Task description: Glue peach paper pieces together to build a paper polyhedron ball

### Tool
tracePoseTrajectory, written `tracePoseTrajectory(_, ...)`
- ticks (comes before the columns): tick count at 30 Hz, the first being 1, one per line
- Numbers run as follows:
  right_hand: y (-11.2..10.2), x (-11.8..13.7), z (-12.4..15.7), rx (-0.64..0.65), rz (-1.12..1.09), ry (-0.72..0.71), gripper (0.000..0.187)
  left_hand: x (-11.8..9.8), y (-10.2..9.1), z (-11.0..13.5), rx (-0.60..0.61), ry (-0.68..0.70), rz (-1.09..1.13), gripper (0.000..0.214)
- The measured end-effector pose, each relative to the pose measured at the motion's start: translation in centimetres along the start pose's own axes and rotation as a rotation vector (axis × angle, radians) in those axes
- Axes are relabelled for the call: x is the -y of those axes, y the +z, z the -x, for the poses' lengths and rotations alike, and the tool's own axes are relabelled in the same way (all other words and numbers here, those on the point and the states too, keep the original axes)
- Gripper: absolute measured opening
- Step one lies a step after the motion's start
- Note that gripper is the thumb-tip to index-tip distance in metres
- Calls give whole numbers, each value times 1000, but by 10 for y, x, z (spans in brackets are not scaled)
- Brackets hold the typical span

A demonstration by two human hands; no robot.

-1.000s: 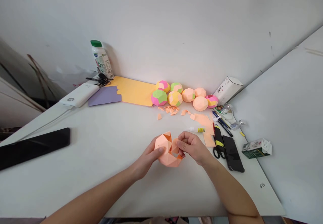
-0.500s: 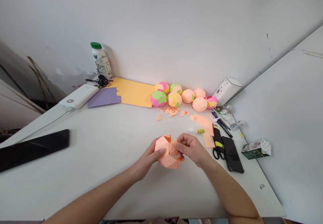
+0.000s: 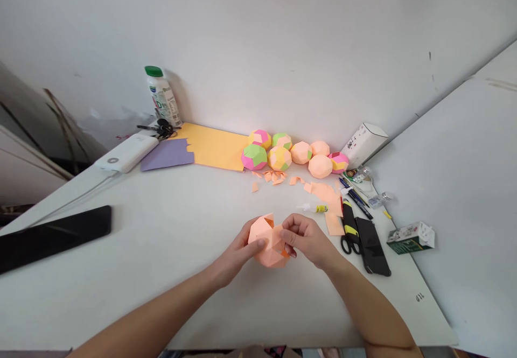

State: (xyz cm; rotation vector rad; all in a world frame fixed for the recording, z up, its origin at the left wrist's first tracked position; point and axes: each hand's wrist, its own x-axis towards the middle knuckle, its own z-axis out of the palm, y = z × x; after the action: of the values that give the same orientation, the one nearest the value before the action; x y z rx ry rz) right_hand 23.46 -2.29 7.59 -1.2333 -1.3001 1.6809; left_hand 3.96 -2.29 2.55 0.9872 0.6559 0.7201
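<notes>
A peach faceted paper ball (image 3: pixel 267 253) with gaps in its shell is between my hands above the front of the desk. My left hand (image 3: pixel 247 245) grips its left side, thumb flat on the near face. On the right, my right hand (image 3: pixel 301 238) pinches a paper facet of the ball between thumb and forefinger; its other fingers curl behind and are partly hidden. Beyond the hands lie a small glue bottle (image 3: pixel 316 208) with a yellow label, peach paper scraps (image 3: pixel 274 177) and a cut peach sheet (image 3: pixel 328 197).
Several finished paper balls (image 3: pixel 279 159) line the wall. Yellow card (image 3: pixel 218 145) and purple card (image 3: pixel 167 155) lie left of them, near a bottle (image 3: pixel 163 97) and a white power bank (image 3: pixel 128 153). Scissors (image 3: pixel 350 244), a phone (image 3: pixel 372 246) and a small carton (image 3: pixel 411 238) are at right.
The facet under my right fingers has moved left against the ball, and the gap beside it has narrowed. Both hands have kept nearly the same place.
</notes>
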Motion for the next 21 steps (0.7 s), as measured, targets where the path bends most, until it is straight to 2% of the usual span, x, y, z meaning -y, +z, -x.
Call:
tracePoseTrajectory(5,1,2,1,2,24,16,26,-7,3,2,-5,-24,-9,62)
tracePoseTrajectory(21,0,-2,0,57,69,39,26,-9,5,2,5,-49,-85,63)
